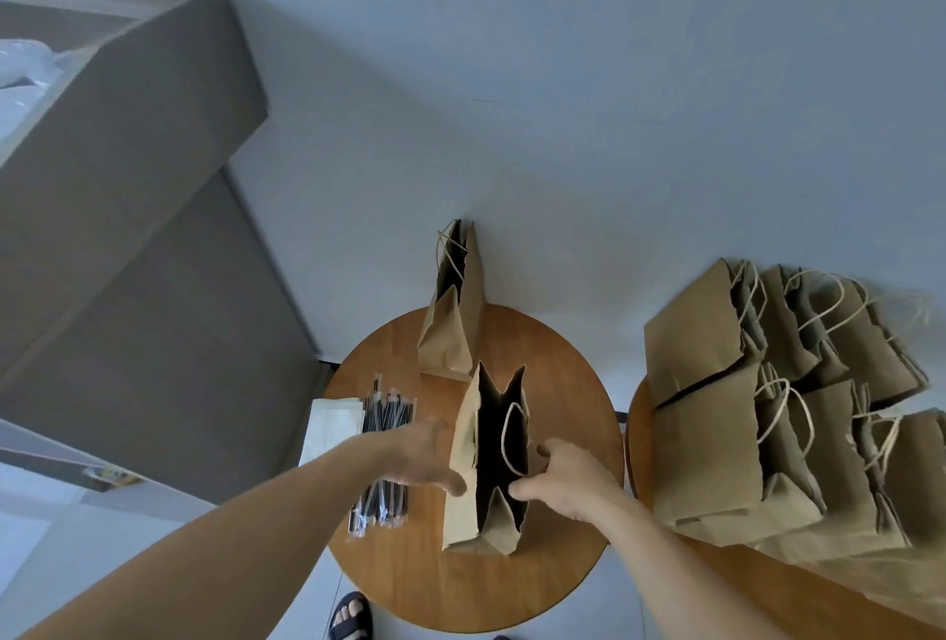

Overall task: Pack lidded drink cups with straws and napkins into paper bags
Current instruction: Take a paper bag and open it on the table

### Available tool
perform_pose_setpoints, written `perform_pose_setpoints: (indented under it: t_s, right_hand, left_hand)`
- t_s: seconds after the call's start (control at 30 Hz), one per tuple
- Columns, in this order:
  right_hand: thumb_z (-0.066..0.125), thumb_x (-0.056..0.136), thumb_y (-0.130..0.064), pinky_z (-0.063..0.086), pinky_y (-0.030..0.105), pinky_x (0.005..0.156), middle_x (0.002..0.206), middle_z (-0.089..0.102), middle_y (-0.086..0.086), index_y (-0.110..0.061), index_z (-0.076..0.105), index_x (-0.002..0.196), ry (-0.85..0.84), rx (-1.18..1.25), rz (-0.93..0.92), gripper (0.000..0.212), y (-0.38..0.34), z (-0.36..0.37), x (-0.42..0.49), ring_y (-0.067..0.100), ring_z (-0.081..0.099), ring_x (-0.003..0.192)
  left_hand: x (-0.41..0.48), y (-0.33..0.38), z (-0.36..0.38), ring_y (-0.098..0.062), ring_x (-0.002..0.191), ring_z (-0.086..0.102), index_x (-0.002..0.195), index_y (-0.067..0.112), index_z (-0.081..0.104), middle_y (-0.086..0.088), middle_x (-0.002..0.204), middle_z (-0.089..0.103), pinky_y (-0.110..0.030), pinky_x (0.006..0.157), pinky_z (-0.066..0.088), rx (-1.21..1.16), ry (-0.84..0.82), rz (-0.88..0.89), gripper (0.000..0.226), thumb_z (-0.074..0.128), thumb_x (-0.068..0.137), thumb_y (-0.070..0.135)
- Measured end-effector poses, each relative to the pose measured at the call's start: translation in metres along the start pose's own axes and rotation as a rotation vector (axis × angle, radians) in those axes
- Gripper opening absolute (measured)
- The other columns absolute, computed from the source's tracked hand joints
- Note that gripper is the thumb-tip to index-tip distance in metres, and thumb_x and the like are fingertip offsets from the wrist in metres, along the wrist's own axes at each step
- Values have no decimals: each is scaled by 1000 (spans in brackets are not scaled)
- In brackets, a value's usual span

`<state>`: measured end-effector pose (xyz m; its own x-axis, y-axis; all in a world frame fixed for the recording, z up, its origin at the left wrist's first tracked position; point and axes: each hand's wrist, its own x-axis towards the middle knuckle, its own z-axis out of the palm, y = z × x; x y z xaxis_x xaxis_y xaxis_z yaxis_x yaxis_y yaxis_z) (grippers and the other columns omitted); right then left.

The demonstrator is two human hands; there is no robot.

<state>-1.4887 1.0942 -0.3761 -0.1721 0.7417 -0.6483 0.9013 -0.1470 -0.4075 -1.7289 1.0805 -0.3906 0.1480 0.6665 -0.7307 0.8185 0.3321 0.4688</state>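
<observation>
Two brown paper bags with twisted-cord handles are stood on one round wooden table [460,593]: a far bag [450,332] at the back edge and an open bag [463,511] at the centre. The open bag's right rim is pinched by the right grip [568,481]. Its creased left wall is pressed by the flat-fingered left grip [417,455]. One bundle of black wrapped straws [384,414] and one white napkin stack [330,427] are laid at the left.

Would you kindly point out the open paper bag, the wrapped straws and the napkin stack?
open paper bag [465,427], head view, on its left outer wall.
wrapped straws [388,413], head view, on the bundle's far end.
napkin stack [332,422], head view, on its top sheet.
</observation>
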Motion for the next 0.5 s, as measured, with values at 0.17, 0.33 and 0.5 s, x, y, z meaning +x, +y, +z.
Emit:
perform_pose_setpoints:
  t_s: [0.17,0.33,0.5]
  right_hand:
    - [62,80,-33,49,32,92,145,48,-2,-25,36,146,10,-113,-61,72,-26,-38,-9,22,52,124]
    - [49,97,-27,46,33,99,149,44,0,-23,37,147,284,-287,-221,52,-75,-90,-20,23,49,130]
    - [51,95,-31,44,36,99,143,48,3,-21,45,141,388,-326,-444,48,-168,-129,-32,26,50,126]
  left_hand:
    - [-20,18,-41,-17,91,59,132,18,45,0,105,59,-28,74,50,238,213,22,57,66,83,38]
    - [-63,40,-96,-27,103,60,120,21,56,-2,113,61,-43,91,53,372,463,13,44,60,83,44]
    - [-140,43,-163,-27,126,45,142,18,38,-5,139,47,-43,100,44,408,717,-72,59,55,89,38]
